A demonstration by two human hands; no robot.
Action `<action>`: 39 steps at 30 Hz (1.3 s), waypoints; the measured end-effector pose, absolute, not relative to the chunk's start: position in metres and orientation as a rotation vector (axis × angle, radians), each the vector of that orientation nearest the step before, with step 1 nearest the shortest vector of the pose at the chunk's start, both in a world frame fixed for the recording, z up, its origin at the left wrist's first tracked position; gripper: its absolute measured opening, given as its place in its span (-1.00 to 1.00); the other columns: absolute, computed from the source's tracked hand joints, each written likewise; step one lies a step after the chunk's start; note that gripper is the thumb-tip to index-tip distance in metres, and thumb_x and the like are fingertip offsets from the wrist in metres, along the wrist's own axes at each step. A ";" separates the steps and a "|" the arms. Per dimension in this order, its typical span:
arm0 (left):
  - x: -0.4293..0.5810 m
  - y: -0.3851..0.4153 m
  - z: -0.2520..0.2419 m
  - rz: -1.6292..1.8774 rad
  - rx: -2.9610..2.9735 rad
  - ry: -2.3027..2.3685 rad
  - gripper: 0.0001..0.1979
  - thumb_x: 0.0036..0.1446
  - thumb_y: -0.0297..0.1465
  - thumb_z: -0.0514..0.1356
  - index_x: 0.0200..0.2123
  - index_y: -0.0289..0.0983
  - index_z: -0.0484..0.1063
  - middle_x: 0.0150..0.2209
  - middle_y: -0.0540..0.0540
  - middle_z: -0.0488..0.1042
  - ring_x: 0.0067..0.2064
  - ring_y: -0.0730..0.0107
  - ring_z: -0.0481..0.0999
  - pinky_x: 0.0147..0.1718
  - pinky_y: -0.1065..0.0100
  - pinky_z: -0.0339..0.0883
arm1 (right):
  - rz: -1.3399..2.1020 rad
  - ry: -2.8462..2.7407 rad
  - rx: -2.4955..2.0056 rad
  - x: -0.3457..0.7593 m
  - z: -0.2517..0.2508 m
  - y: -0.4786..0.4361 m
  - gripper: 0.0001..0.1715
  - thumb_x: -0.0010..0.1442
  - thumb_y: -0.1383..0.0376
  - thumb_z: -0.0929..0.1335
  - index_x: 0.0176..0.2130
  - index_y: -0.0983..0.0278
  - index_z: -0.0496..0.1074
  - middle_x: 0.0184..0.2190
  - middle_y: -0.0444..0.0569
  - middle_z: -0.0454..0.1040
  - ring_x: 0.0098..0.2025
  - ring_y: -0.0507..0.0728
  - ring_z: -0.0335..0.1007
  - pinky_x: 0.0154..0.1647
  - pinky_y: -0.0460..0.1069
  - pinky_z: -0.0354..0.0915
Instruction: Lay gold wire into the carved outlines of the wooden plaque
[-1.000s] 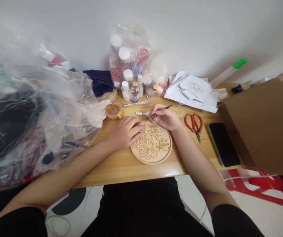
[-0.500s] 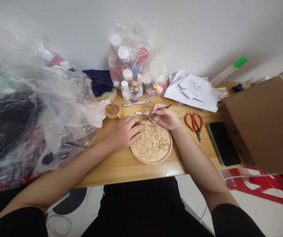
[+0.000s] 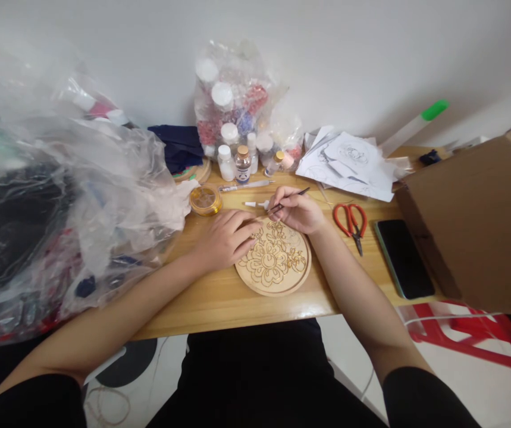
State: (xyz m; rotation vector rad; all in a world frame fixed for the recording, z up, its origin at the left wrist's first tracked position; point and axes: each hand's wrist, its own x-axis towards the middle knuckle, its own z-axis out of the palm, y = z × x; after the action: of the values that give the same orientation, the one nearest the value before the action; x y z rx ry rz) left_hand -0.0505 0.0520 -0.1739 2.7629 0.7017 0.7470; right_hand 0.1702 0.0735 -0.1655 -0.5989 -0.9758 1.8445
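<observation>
A round wooden board [image 3: 273, 288] lies on the table before me, with a flower pattern in raised gold wire lines on its face. My left hand [image 3: 227, 239] rests over the board's upper left edge, palm down with its fingers stretched out. Pinched in my right hand [image 3: 297, 211] is a pair of dark, slim tweezers [image 3: 302, 192], their tips low over the top edge of the board. Just behind, a small white tube with a nozzle [image 3: 250, 204] is partly hidden by the right hand. A spool of gold wire [image 3: 206, 200] sits beyond the left hand.
Red-handled pliers [image 3: 350, 223] and a phone [image 3: 404, 258] lie right, beside a cardboard box [image 3: 478, 220]. Small bottles [image 3: 243, 165], a pen [image 3: 248, 185], bagged jars [image 3: 223, 95] and drawings [image 3: 348, 163] line the back. Plastic bags [image 3: 103, 196] crowd the left.
</observation>
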 end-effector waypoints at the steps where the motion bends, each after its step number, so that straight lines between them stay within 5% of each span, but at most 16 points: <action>1: -0.050 0.052 -0.174 0.747 2.769 0.697 -0.73 0.30 -0.36 0.06 -0.05 -0.34 0.44 -0.05 -0.27 0.41 -0.05 0.12 0.37 -0.07 0.06 0.34 | 1.844 -0.977 -0.599 0.170 -0.165 0.073 -0.97 -0.03 0.40 0.35 -0.46 0.33 0.43 -0.61 -0.13 0.47 -0.57 -0.03 0.33 -0.48 -0.10 0.27; 39: -0.051 0.053 -0.173 0.723 2.699 0.721 -0.76 0.28 -0.35 0.08 -0.08 -0.32 0.43 -0.04 -0.26 0.41 -0.04 0.13 0.38 -0.06 0.07 0.33 | 1.838 -0.993 -0.653 0.171 -0.166 0.074 -0.98 0.00 0.41 0.34 -0.46 0.31 0.37 -0.57 -0.13 0.47 -0.57 -0.04 0.31 -0.48 -0.10 0.29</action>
State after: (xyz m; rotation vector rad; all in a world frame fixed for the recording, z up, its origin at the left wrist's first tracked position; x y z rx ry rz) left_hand -0.0510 0.0525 -0.1732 2.6990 0.7209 0.7228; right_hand 0.1706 0.0738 -0.1662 -0.6526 -0.9933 1.8376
